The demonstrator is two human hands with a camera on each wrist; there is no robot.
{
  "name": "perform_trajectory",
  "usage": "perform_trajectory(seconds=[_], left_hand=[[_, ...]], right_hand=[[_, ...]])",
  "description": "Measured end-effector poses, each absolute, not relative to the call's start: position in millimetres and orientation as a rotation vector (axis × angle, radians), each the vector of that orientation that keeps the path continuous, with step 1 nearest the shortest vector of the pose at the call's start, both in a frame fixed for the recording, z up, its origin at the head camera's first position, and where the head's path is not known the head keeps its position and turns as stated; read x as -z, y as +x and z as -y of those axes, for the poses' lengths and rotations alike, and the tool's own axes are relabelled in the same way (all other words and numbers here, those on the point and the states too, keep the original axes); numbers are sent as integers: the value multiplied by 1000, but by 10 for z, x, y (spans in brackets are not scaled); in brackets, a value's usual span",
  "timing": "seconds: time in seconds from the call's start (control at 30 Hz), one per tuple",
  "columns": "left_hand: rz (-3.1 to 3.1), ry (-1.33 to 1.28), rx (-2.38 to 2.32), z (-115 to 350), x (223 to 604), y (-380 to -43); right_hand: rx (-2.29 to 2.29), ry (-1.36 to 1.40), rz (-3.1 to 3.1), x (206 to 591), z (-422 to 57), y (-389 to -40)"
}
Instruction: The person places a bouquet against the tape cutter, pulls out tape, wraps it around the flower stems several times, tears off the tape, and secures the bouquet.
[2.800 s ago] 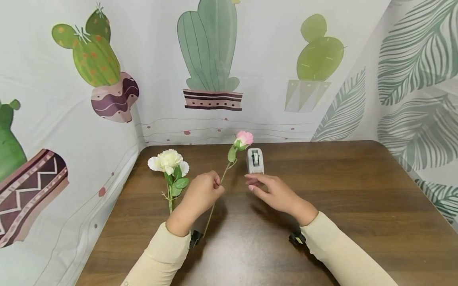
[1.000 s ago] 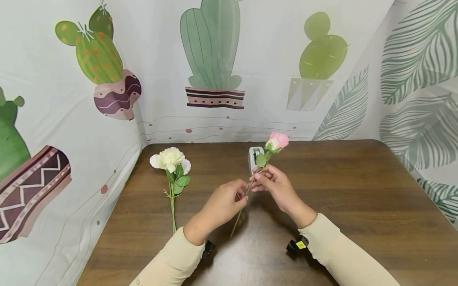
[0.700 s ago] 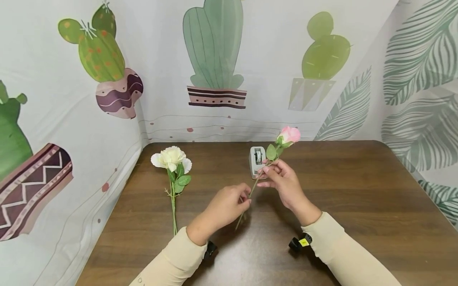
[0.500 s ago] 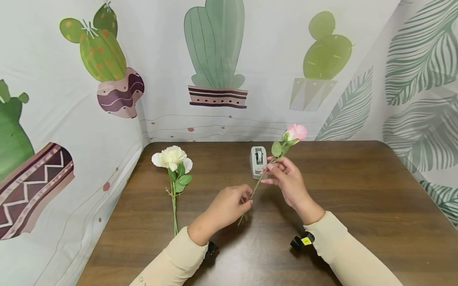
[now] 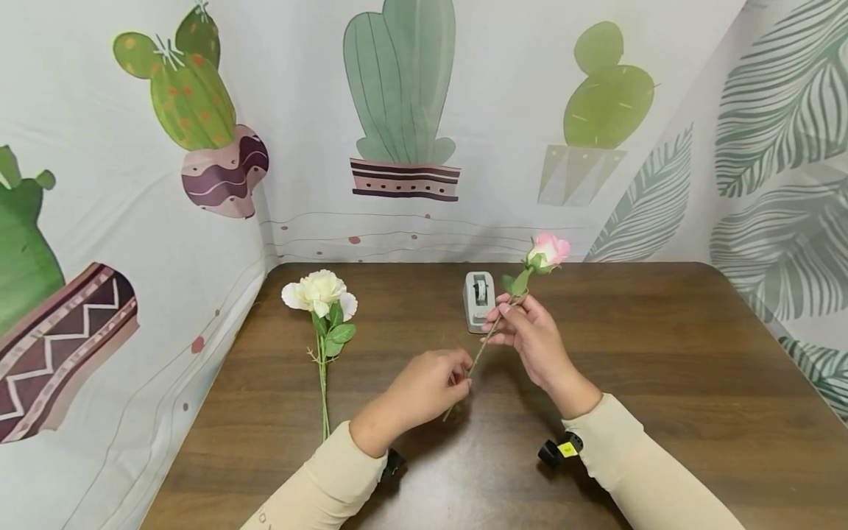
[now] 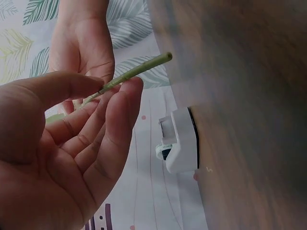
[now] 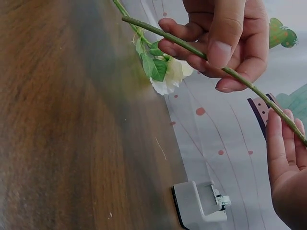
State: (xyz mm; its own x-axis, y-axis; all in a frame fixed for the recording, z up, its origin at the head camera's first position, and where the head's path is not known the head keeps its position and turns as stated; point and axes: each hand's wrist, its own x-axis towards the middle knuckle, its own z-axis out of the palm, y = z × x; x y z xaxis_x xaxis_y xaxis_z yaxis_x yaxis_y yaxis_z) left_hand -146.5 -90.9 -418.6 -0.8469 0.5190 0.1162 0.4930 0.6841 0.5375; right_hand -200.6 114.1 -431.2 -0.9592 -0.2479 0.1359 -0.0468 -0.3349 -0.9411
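Observation:
A pink artificial rose (image 5: 548, 252) is held above the table, its stem slanting down to the left. My left hand (image 5: 427, 386) pinches the lower stem (image 6: 139, 69) between thumb and fingers; the cut end sticks out past them in the left wrist view. Higher up, just under the leaves, my right hand (image 5: 535, 342) pinches the same stem. Behind the hands stands a white tape dispenser (image 5: 480, 298), its front partly covered by my right fingers. To the left lies a cream-white artificial flower (image 5: 319, 294) with green leaves, its stem end hidden by my left sleeve.
Brown wooden table (image 5: 662, 383) under both hands. White cloth (image 5: 503, 110) printed with cacti and leaves hangs along the back and sides. Black wrist cameras (image 5: 559, 449) sit under both wrists.
Earlier only my left hand held the pink rose. My right hand has since taken its upper stem, and the rose has shifted right. Lately it has turned slightly, its leaves changing position.

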Motion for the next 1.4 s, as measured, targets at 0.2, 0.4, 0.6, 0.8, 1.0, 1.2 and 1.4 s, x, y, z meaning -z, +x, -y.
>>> perform_trajectory(seconds=[0.2,0.4,0.6,0.8,1.0,1.2,1.4], left_hand=[[-2866,866,-856,876,4213,-1437],[-2879,861,-834,907,4185,-1452],[-2941,847,-802,969,4133,-1495],[-2991,806,-829,1055,4074,-1528],[-3032,744,-831,1152,4023,-1555],[-3050,677,-808,1287,4031,-1599],[-3093,543,-746,1457,4045,-1620]], right_hand=[[2403,-407,-1759,4324,-1145,-2004],[2411,-471,-1726,4324,-1160,-2018],[2435,-496,-1718,4305,-1183,-2041],[2434,-473,-1750,4296,-1198,-2044],[2439,-459,-1777,4291,-1211,-2048],[2456,-462,-1779,4282,-1235,-2060],[2456,-458,-1779,4278,-1257,-2060]])
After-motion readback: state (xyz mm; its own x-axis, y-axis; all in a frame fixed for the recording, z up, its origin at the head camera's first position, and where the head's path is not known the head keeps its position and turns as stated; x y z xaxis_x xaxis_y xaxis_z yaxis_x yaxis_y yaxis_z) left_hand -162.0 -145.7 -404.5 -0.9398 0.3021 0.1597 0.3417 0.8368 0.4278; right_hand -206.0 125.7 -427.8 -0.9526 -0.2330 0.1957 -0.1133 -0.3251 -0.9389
